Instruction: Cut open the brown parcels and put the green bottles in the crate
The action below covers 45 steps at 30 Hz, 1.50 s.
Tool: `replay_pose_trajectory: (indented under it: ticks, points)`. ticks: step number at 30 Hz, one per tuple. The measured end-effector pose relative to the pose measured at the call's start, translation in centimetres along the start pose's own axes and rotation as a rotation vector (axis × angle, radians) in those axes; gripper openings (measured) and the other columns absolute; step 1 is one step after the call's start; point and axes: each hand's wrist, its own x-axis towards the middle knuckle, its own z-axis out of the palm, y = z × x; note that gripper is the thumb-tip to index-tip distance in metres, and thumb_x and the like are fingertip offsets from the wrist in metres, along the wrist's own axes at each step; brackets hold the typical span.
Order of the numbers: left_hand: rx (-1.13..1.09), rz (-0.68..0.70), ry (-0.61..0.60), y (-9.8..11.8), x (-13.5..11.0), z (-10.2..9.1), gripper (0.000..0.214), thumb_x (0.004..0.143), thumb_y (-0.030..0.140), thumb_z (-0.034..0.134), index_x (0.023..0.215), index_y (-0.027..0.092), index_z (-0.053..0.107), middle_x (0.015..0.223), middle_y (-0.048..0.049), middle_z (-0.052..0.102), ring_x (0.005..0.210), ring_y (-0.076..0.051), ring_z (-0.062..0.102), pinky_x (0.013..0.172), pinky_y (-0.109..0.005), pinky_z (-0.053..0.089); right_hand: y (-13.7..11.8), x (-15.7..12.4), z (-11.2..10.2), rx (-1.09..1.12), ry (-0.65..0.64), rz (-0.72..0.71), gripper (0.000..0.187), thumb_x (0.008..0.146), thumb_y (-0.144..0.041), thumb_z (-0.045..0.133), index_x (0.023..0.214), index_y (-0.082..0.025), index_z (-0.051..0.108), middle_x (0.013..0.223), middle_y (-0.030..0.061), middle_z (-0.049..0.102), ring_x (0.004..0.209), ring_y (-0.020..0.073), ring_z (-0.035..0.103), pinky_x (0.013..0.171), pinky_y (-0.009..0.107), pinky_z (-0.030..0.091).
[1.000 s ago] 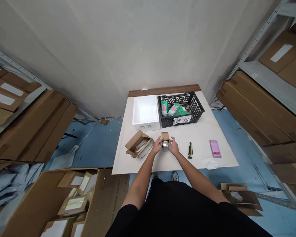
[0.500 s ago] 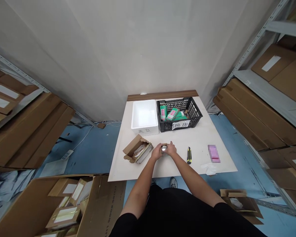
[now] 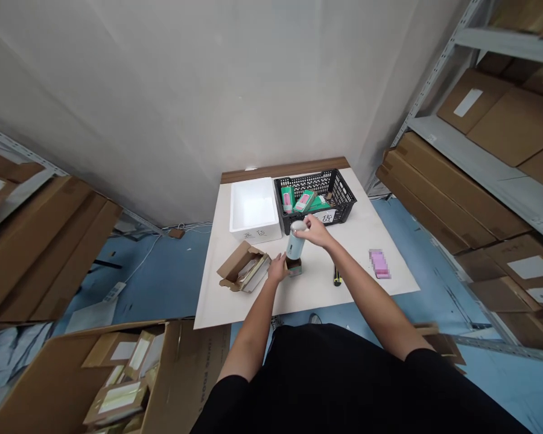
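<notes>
Right hand (image 3: pixel 315 231) pinches the pale bottle (image 3: pixel 295 246) near its top; left hand (image 3: pixel 278 267) touches the small box (image 3: pixel 295 269) (grip unclear). Bottle looks stiff, perhaps slippery: best held round its sides.

Pale table (image 3: pixel 312 289) with crate (image 3: pixel 346 206), foam box (image 3: pixel 244 235)

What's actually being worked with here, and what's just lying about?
In use: pale blue cylinder, held by the right hand; small box, with the left hand at it.

Apparently lying about: open cardboard box; white foam box; black crate with green boxes; cutter; blurred pink item.
</notes>
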Motion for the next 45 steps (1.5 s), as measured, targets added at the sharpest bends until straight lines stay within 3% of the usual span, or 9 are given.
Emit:
replay_pose_trajectory:
  ticks: [4,9,15,18,22,27,32,36,45]
  points:
    - [-0.028,0.012,0.123,1.4,-1.4,-2.6,0.143,0.053,0.039,0.105,0.171,0.028,0.025,0.178,-0.0211,0.025,0.165,-0.047,0.015,0.13,-0.061,0.025,-2.3,0.7,-3.6,0.094,0.015,-0.109,0.05,0.07,-0.053,0.084,0.097,-0.023,0.055,0.089,-0.0042,0.062,0.08,0.0177,0.058,0.075,0.03,0.048]
    - [-0.514,0.336,0.447,7.2,-4.0,-7.7,0.096,0.097,0.049,0.071,0.173,0.034,0.015,0.17,-0.0152,0.044,0.15,-0.031,0.052,0.117,-0.047,0.049,-2.9,0.8,-4.7,0.113,0.001,-0.126,0.051,0.073,-0.057,0.084,0.101,-0.022,0.059,0.091,-0.0034,0.063,0.083,0.0194,0.061,0.083,0.036,0.053]
    - [-0.581,0.487,0.519,14.0,-4.2,-12.4,0.105,0.076,0.047,0.093,0.165,0.028,0.039,0.145,-0.011,0.065,0.12,-0.027,0.069,0.1,-0.039,0.06,-3.8,0.8,-3.6,0.269,-0.07,-0.075,0.057,0.079,-0.061,0.081,0.114,-0.019,0.064,0.102,0.0023,0.07,0.097,0.0238,0.067,0.092,0.042,0.057]
    - [-0.722,0.482,0.468,13.9,-4.1,-13.7,0.113,0.077,0.046,0.092,0.169,0.025,0.03,0.131,-0.0097,0.072,0.11,-0.024,0.072,0.098,-0.038,0.06,-3.4,-0.4,-3.7,0.498,-0.259,-0.093,0.067,0.084,-0.057,0.08,0.138,-0.024,0.06,0.12,0.0066,0.073,0.113,0.0262,0.068,0.099,0.043,0.057]
    - [-0.95,0.509,0.342,13.0,-3.9,-14.4,0.12,0.082,0.052,0.088,0.173,0.028,0.015,0.132,-0.0115,0.072,0.109,-0.024,0.072,0.097,-0.038,0.059,-2.0,-2.8,-2.5,0.631,-0.506,-0.078,0.118,0.068,-0.045,0.096,0.166,-0.031,0.034,0.131,0.0094,0.073,0.115,0.0297,0.07,0.1,0.046,0.059]
    - [-0.954,0.439,0.399,13.7,-3.1,-15.0,0.133,0.069,0.05,0.1,0.173,0.031,0.019,0.138,-0.0129,0.065,0.12,-0.027,0.068,0.1,-0.039,0.058,-1.6,-4.9,-0.2,0.62,-0.249,-0.07,0.141,0.064,-0.046,0.1,0.174,-0.032,0.013,0.138,0.0119,0.069,0.114,0.031,0.072,0.098,0.048,0.062]
    - [-1.05,0.456,0.302,14.3,-2.7,-15.7,0.135,0.074,0.053,0.096,0.174,0.03,0.009,0.128,-0.0106,0.071,0.117,-0.027,0.07,0.107,-0.046,0.055,-1.7,-5.8,-0.7,0.634,-0.316,-0.066,0.136,0.073,-0.047,0.095,0.175,-0.036,0.004,0.143,0.0114,0.067,0.117,0.0298,0.071,0.098,0.047,0.062]
    - [-1.05,0.461,0.315,14.6,-2.6,-16.1,0.141,0.071,0.05,0.099,0.174,0.033,0.005,0.143,-0.013,0.066,0.127,-0.029,0.067,0.113,-0.047,0.052,-1.8,-6.1,-0.7,0.54,-0.155,-0.078,0.139,0.069,-0.045,0.098,0.175,-0.034,0.008,0.139,0.0109,0.067,0.112,0.0295,0.071,0.095,0.047,0.062]
    - [-1.085,0.429,0.304,15.1,-2.9,-16.7,0.148,0.067,0.047,0.101,0.175,0.033,-0.001,0.132,-0.0102,0.071,0.12,-0.027,0.071,0.11,-0.044,0.054,-2.3,-6.6,-0.5,0.426,-0.064,-0.129,0.137,0.072,-0.048,0.094,0.175,-0.034,0.007,0.132,0.0098,0.069,0.107,0.0286,0.071,0.093,0.046,0.061]
